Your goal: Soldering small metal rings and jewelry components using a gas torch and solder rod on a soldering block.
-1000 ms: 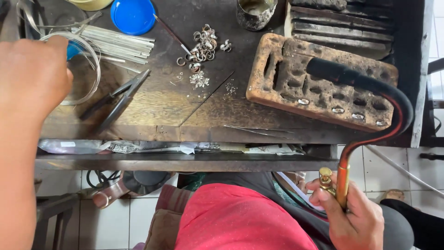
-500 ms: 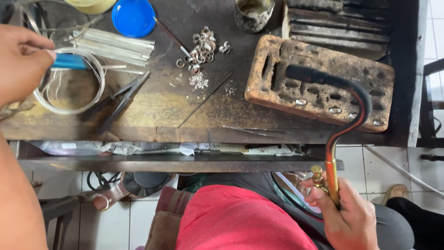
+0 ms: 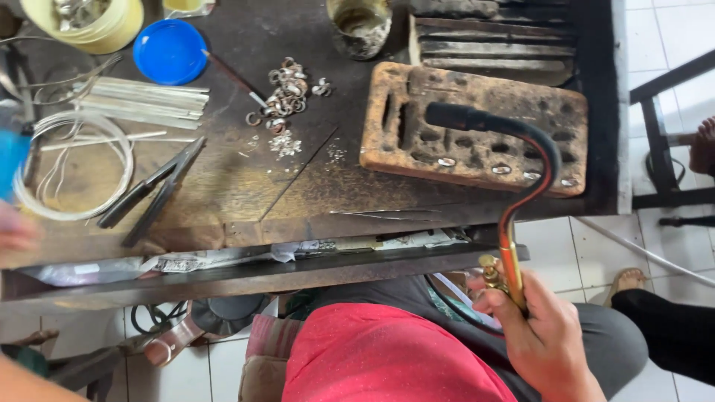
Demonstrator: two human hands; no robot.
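Above my right hand [image 3: 547, 339]: torch [image 3: 514, 179], held tight, tip over block [image 3: 477, 126]. Left hand [image 3: 15, 231] blurry by wire [image 3: 71, 167]; grip unclear.

blue lid [image 3: 170, 50], brass-and-black torch [image 3: 514, 171]

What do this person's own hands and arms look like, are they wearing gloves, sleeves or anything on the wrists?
Both hands are bare, with no gloves. The right hand shows no ring, watch or band on its fingers or wrist, and no sleeve reaches the forearm. The left hand sits blurred at the frame edge, so only bareness can be told; the left forearm low in the corner is also unsleeved.
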